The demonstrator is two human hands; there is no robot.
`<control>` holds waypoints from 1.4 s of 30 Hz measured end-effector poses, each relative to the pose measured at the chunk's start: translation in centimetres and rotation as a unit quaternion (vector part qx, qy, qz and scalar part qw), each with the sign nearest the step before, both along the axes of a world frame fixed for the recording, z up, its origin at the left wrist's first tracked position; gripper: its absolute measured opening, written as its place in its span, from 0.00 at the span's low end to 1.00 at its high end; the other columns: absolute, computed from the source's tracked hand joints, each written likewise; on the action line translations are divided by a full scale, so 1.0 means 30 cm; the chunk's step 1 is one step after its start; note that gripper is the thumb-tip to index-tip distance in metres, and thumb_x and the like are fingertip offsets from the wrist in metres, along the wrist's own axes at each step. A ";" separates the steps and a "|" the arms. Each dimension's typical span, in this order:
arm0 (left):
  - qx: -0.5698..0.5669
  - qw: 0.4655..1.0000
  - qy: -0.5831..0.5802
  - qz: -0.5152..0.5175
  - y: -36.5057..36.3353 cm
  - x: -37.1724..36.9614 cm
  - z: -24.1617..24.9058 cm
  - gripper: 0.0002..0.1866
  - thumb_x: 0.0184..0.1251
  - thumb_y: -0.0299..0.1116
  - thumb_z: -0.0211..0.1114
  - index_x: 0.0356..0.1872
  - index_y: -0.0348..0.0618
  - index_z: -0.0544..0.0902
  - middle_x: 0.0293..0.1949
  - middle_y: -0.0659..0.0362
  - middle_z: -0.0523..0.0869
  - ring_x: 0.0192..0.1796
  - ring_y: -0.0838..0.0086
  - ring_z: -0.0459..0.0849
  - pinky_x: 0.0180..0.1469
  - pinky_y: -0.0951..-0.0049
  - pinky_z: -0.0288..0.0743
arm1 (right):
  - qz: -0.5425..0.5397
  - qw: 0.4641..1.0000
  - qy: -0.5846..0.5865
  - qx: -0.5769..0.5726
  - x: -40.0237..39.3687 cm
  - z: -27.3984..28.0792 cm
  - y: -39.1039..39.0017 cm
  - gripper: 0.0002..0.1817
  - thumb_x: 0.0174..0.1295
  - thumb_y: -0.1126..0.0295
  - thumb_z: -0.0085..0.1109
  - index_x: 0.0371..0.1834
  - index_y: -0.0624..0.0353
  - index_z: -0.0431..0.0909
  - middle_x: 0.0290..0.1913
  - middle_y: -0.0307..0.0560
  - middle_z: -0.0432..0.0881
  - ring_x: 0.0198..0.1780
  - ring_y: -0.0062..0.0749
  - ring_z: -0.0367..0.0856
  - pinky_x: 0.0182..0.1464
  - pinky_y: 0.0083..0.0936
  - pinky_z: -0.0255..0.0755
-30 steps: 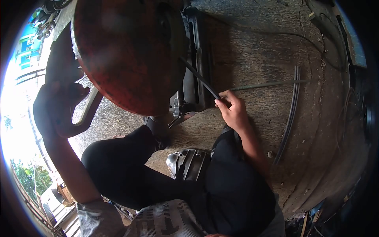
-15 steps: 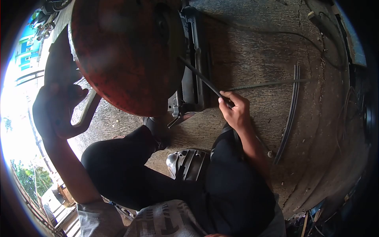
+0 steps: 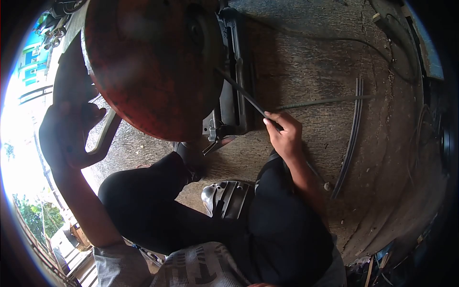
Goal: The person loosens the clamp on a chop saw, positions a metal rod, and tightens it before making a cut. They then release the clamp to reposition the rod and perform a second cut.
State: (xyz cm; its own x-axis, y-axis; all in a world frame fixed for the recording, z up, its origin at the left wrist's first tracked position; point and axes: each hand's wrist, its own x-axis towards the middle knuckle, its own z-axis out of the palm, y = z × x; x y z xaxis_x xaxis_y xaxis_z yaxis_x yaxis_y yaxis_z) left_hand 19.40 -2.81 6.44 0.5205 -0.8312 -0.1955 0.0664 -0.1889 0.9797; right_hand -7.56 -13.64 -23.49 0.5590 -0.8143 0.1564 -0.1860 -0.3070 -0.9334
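Observation:
A cut-off saw with a large worn red guard (image 3: 143,71) fills the upper left of the view. My left hand (image 3: 67,129), in shadow, is closed around the saw's looped handle (image 3: 107,138). My right hand (image 3: 287,136) pinches a thin dark metal rod (image 3: 248,98) between thumb and fingers. The rod slants up and left from my hand to the saw, its far end lying by the guard's right edge. The saw's dark metal base (image 3: 234,81), with a clamp part at its lower end, shows beside the guard. Where the rod meets the disc is hidden.
Another rod (image 3: 325,102) lies on the worn wooden board (image 3: 311,62), crossing thin curved rods (image 3: 351,143) on the right. A black cable (image 3: 344,39) runs across the top. Between my legs sits a ribbed metal piece (image 3: 229,198). My folded legs (image 3: 143,203) are close to the saw.
Very little differs. My right hand and the rod have shifted very slightly; my left hand stays on the handle.

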 end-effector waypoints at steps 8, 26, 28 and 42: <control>-0.005 0.999 -0.014 -0.034 0.048 0.049 -0.016 0.21 0.61 0.34 0.54 0.48 0.25 0.73 0.43 0.45 0.81 0.39 0.63 0.81 0.51 0.63 0.73 | -0.002 1.000 0.009 0.013 0.001 0.004 0.001 0.08 0.53 0.78 0.63 0.37 0.64 0.82 0.33 0.51 0.84 0.34 0.39 0.84 0.35 0.27 0.77; 0.109 0.987 0.052 0.103 0.068 0.156 -0.012 0.21 0.62 0.36 0.53 0.52 0.29 0.71 0.43 0.49 0.79 0.39 0.67 0.78 0.51 0.61 0.70 | -0.001 0.987 0.014 0.161 -0.038 -0.029 -0.007 0.10 0.58 0.74 0.61 0.42 0.66 0.80 0.32 0.51 0.84 0.33 0.33 0.84 0.37 0.24 0.75; 0.106 0.987 0.059 0.103 0.077 0.158 -0.008 0.21 0.63 0.36 0.53 0.51 0.29 0.71 0.43 0.49 0.79 0.38 0.68 0.78 0.51 0.60 0.70 | 0.007 0.986 0.019 0.163 -0.031 -0.027 -0.004 0.10 0.58 0.74 0.61 0.41 0.65 0.80 0.32 0.51 0.84 0.34 0.34 0.84 0.38 0.24 0.75; 0.076 0.991 0.060 0.096 0.060 0.123 -0.021 0.17 0.65 0.35 0.52 0.45 0.29 0.74 0.38 0.51 0.80 0.38 0.66 0.78 0.52 0.57 0.72 | 0.022 0.993 0.003 0.118 -0.009 -0.020 0.026 0.09 0.54 0.76 0.64 0.38 0.64 0.80 0.35 0.50 0.84 0.36 0.37 0.84 0.38 0.26 0.75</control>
